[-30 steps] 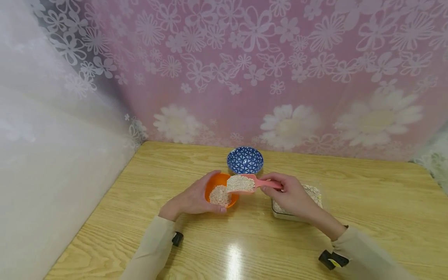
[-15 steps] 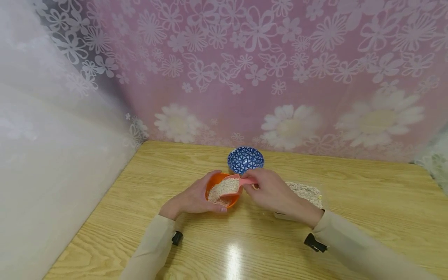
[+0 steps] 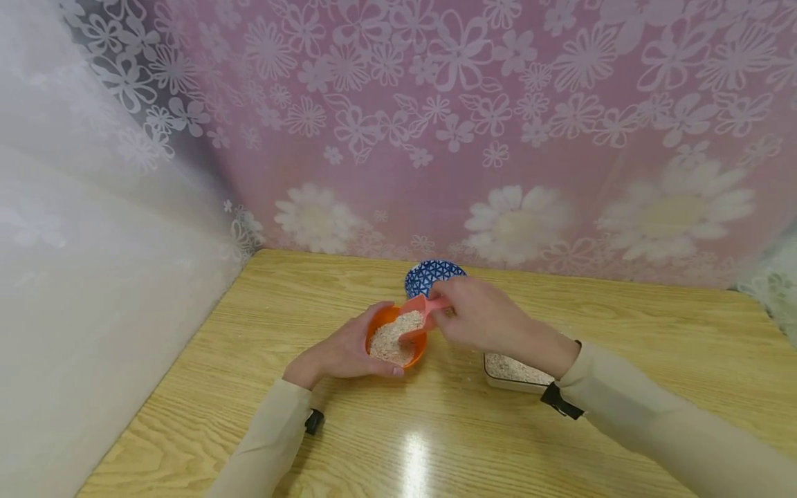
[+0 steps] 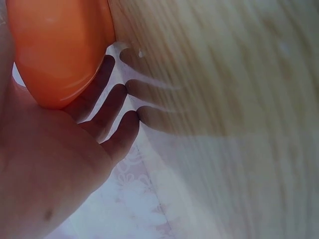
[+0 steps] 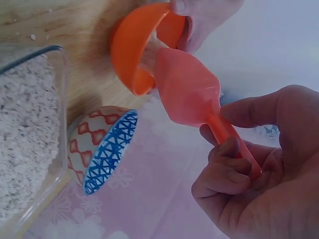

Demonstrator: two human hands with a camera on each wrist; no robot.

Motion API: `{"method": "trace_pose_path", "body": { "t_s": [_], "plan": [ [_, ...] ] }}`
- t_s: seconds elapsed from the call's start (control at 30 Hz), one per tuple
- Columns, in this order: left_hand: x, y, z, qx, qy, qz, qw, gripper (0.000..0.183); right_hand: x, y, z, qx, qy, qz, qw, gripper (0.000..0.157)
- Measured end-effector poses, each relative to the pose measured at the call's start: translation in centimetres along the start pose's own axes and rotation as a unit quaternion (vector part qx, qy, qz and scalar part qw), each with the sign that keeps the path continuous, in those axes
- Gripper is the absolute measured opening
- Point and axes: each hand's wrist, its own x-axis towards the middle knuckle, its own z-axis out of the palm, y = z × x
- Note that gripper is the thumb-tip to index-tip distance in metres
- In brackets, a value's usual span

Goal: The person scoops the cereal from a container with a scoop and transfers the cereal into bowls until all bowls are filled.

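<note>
My left hand [image 3: 342, 351] holds an orange bowl [image 4: 57, 45] near the middle of the table, thumb on the near side and fingers round the far side. Pale flakes like oats [image 3: 389, 344] are heaped inside it. The handle of a pink scoop [image 5: 187, 89] is gripped in my right hand [image 3: 486, 319]. Its mouth is tipped down over the bowl's right rim, and flakes lie from the scoop into the bowl. In the right wrist view the scoop's underside faces the camera, hiding most of what it carries.
Behind the scoop stands a bowl with a blue-and-white patterned inside [image 3: 429, 274], partly covered by my right hand. A clear rectangular container [image 3: 507, 384] of flakes sits under my right forearm. A pink flowered curtain [image 3: 398, 159] hangs behind the wooden table [image 3: 349, 443].
My right hand has carried the scoop left to the orange bowl and tipped it, raising the handle end. The flakes in the bowl have grown higher. My left hand stays in place.
</note>
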Motion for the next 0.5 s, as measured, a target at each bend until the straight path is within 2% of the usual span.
{"method": "trace_pose_path", "body": {
  "t_s": [0.23,0.5],
  "plan": [
    [0.06,0.1,-0.02,0.005,0.001,-0.001,1.0,0.113,0.21,-0.54,-0.6,-0.015,-0.01,0.011,1.0,0.023],
    [0.07,-0.03,0.08,0.006,0.001,-0.003,1.0,0.113,0.19,-0.84,-0.64,-0.002,-0.039,0.019,0.999,0.023]
  ]
}}
